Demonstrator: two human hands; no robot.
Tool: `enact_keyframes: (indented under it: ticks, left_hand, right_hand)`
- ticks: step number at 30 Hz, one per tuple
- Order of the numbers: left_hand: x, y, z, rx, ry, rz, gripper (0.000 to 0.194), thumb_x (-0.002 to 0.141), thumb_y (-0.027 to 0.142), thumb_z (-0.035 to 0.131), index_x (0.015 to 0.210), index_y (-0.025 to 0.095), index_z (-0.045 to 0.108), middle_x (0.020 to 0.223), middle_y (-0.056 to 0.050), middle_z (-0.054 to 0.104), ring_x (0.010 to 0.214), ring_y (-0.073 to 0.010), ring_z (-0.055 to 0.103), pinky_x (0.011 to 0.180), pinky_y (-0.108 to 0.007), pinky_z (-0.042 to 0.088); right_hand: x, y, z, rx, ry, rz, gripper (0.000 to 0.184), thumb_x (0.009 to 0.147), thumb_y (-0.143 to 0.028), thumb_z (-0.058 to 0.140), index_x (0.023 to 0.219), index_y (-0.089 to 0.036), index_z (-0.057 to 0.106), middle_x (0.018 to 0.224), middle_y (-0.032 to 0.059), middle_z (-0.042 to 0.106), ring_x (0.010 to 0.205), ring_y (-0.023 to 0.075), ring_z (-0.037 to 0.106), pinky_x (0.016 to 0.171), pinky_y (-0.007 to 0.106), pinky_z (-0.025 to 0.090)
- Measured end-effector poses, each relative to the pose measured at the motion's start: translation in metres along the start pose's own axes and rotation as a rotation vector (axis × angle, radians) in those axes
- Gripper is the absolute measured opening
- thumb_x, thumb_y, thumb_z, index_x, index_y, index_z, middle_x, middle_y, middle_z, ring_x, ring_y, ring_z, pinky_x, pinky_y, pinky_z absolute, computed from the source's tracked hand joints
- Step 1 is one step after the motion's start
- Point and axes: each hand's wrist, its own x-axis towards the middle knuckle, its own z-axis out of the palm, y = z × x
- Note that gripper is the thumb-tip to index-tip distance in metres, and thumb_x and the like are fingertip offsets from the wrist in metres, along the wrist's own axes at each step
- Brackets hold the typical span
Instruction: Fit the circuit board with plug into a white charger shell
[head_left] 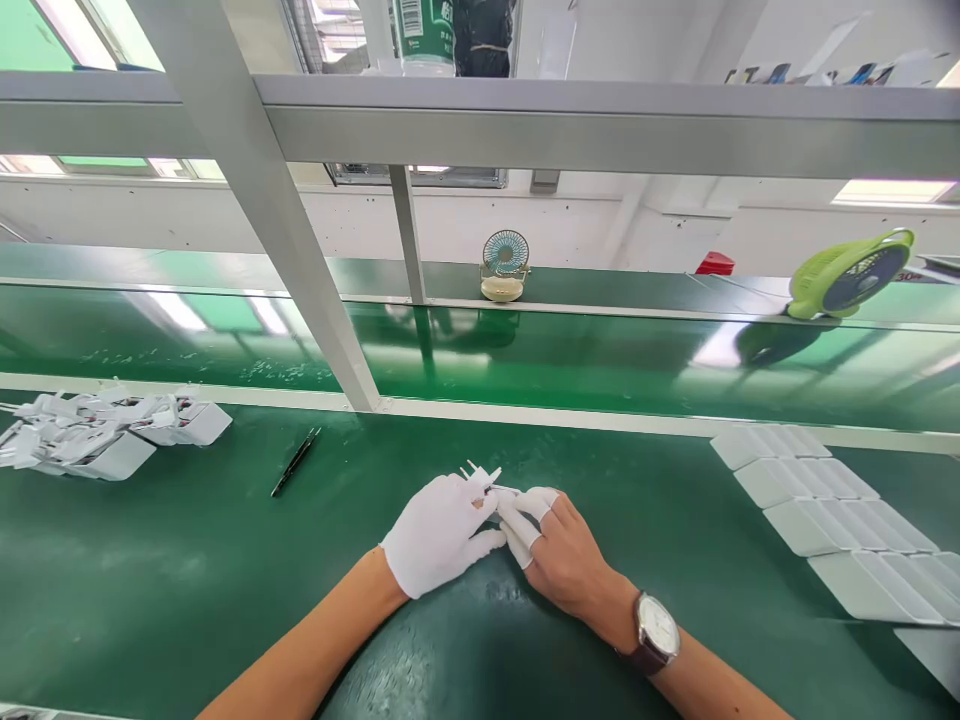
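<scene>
My left hand (442,535), in a white glove, is closed on a small white part with thin prongs (484,476). Its fingers hide most of the part, so I cannot tell its exact kind. My right hand (555,545) has white finger cots on several fingers and a watch at the wrist. Those fingertips pinch the near right side of the same part, against the gloved fingers. Both hands meet above the green work surface (390,450), around the middle of the view.
White parts with cables (112,430) lie piled at left, near a black pen (296,462). Rows of white box-like pieces (817,500) stand at right. Beyond a metal frame (600,130) runs a green belt (562,360); a small fan (505,265) and a green fan (847,275) stand behind it.
</scene>
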Motion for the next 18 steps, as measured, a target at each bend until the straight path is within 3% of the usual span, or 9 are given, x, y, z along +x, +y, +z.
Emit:
enact_keyframes:
  ticks: [2,7,13,18]
  left_hand:
    - [0.003,0.005,0.003,0.052,-0.014,-0.022,0.017,0.099,0.038,0.056,0.1,0.022,0.063,0.11,-0.005,0.067,0.073,-0.0194,0.058,0.065,-0.035,0.039]
    - [0.002,0.01,0.008,0.088,-0.062,-0.043,0.018,0.103,0.031,0.047,0.097,0.021,0.061,0.091,-0.004,0.065,0.073,-0.0222,0.058,0.063,-0.037,0.039]
    - [0.001,0.016,0.014,0.096,-0.058,-0.08,0.023,0.104,0.026,0.041,0.092,0.02,0.059,0.086,-0.005,0.063,0.073,-0.0221,0.058,0.065,-0.037,0.043]
    - [0.001,0.022,0.02,0.197,-0.037,-0.088,0.02,0.1,0.016,0.043,0.095,0.018,0.062,0.083,-0.005,0.063,0.068,-0.0222,0.059,0.062,-0.038,0.044]
  right_hand:
    - [0.0,-0.001,0.001,-0.037,-0.007,-0.013,0.045,0.085,-0.003,0.064,0.129,-0.007,0.063,0.107,0.0174,0.065,0.105,0.0329,0.056,0.087,0.054,0.055]
    - [0.005,-0.004,-0.003,-0.089,0.016,-0.061,0.029,0.084,-0.001,0.057,0.11,-0.008,0.07,0.105,0.0183,0.064,0.1,0.0324,0.055,0.084,0.055,0.055]
    - [0.006,-0.005,-0.003,-0.107,-0.064,-0.045,0.013,0.081,-0.003,0.062,0.084,-0.013,0.07,0.106,0.0178,0.065,0.099,0.0315,0.055,0.085,0.053,0.055]
    - [0.013,-0.009,-0.007,-0.13,-0.055,-0.058,0.016,0.08,-0.001,0.058,0.082,-0.012,0.07,0.1,0.017,0.066,0.092,0.029,0.054,0.082,0.051,0.056]
